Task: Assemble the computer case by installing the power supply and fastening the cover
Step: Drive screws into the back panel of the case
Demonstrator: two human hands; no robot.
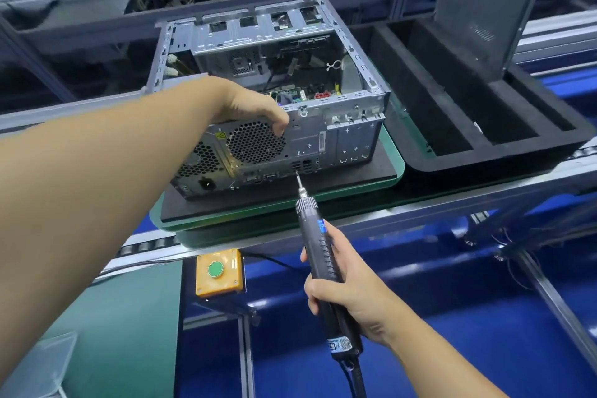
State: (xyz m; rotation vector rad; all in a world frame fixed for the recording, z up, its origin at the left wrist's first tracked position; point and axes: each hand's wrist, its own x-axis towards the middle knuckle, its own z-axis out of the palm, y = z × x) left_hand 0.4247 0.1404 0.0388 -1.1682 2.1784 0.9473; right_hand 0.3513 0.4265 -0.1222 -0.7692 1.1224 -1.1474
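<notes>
Step in hand: judged to be screwing the power supply to the rear panel of the computer case; the cover is not yet on.
Case: lies on its side, open face up, rear panel towards the near side, on a black pad over a green pallet.
Power supply: sits in the near-left corner of the case, its honeycomb vent and mains socket showing through the rear panel.
Left hand: reaches over that corner, fingers together and curled down over the upper rear edge of the case, just above the round fan grille.
Right hand: fingers wrapped tight round the body of the electric screwdriver, thumb along the barrel.
Bit tip: at the lower part of the rear panel, right of the power supply; whether it sits in a screw head cannot be told.
Doing it well: keep the left hand bearing down so the supply stays flush and its holes stay lined up; bring the driver square to the panel before triggering, since it now leans; press lightly along the bit's axis.
Risk: a slanted bit may slip and scar the panel or cross-thread the screw.
Cover: stands upright at the far right, in a black foam tray, well apart from the case.
</notes>
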